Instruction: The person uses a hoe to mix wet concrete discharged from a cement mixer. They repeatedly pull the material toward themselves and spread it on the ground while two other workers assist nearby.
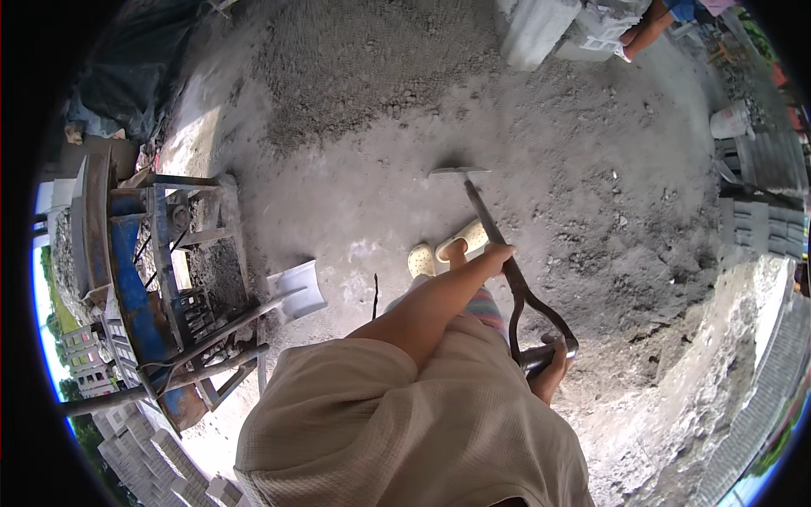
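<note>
I hold a long shovel (492,226) over grey, dusty ground. Its metal blade (460,171) is seen edge-on and rests on the ground ahead of my feet. My left hand (500,253) is wrapped around the middle of the shaft, the bare forearm reaching out from a beige sleeve. My right hand (551,368) grips the dark D-shaped handle (541,331) at the near end, close to my body. My feet in pale yellow clogs (463,240) stand just left of the shaft.
A blue, rusty block-making machine (144,287) stands at the left, with a second shovel's white blade (296,291) leaning by it. A gravel heap (372,68) lies ahead. Concrete blocks (541,29), another person's leg (646,29), a white bucket (731,122) and stacked blocks (760,220) are around.
</note>
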`<action>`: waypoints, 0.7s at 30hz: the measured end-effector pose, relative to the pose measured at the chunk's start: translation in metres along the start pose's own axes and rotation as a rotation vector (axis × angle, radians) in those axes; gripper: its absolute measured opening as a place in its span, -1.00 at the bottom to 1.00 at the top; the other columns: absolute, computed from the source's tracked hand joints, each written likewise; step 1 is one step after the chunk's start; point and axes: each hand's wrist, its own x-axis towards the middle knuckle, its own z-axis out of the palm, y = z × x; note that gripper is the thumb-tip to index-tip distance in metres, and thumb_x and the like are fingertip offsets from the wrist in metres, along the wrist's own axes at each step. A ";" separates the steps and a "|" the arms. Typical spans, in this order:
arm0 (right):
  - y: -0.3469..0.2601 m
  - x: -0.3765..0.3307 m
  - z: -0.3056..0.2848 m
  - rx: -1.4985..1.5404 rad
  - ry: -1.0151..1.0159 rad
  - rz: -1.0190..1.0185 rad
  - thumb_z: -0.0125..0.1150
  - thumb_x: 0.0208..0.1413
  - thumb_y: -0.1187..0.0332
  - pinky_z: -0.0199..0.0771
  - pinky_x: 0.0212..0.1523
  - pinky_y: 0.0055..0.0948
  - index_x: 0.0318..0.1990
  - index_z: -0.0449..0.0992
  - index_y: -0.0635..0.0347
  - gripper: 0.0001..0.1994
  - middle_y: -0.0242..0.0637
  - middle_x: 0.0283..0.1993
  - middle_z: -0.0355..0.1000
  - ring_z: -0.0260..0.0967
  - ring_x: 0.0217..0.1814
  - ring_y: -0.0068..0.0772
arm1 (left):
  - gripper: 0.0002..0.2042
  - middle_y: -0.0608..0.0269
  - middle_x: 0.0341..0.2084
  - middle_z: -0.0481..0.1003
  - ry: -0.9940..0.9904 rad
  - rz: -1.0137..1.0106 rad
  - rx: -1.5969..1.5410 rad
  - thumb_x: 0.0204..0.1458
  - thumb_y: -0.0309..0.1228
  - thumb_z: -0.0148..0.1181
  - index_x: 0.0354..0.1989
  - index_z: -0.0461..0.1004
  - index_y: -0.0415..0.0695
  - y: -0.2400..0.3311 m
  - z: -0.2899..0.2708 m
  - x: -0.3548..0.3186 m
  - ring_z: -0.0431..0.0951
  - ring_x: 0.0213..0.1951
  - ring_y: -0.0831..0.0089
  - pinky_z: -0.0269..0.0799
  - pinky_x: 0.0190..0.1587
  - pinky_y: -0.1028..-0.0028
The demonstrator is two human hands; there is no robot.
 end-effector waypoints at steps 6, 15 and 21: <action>-0.028 0.004 0.032 -1.079 0.296 -1.278 -0.08 -0.02 0.22 -0.10 0.06 -0.10 -0.08 0.22 0.22 -0.63 -0.02 -0.02 0.10 0.02 0.04 -0.11 | -0.80 0.32 -0.54 0.35 -0.269 -0.088 -0.362 -0.22 -0.29 0.16 -0.47 0.31 -0.07 0.006 -0.017 -0.012 0.38 -0.41 0.44 0.32 -0.30 0.35; -0.092 -0.022 0.157 -1.244 -0.495 -1.716 -0.08 -0.06 0.11 0.24 -0.44 -0.36 -0.57 0.32 0.14 -0.71 -0.28 -0.63 0.28 0.26 -0.57 -0.22 | -0.76 0.35 -0.54 0.35 -0.715 0.250 -0.780 -0.09 -0.14 0.02 -0.48 0.29 -0.05 0.053 -0.050 -0.084 0.38 -0.47 0.51 0.35 -0.42 0.54; -0.079 -0.058 0.205 -1.438 -0.938 -1.559 0.17 -0.32 0.22 0.35 -0.54 -0.36 -0.44 0.26 0.26 -0.66 -0.22 -0.62 0.31 0.35 -0.56 -0.21 | -0.75 0.30 -0.55 0.37 -0.556 0.842 -0.832 -0.09 -0.16 -0.04 -0.41 0.30 -0.09 0.038 -0.068 -0.051 0.41 -0.47 0.48 0.36 -0.39 0.47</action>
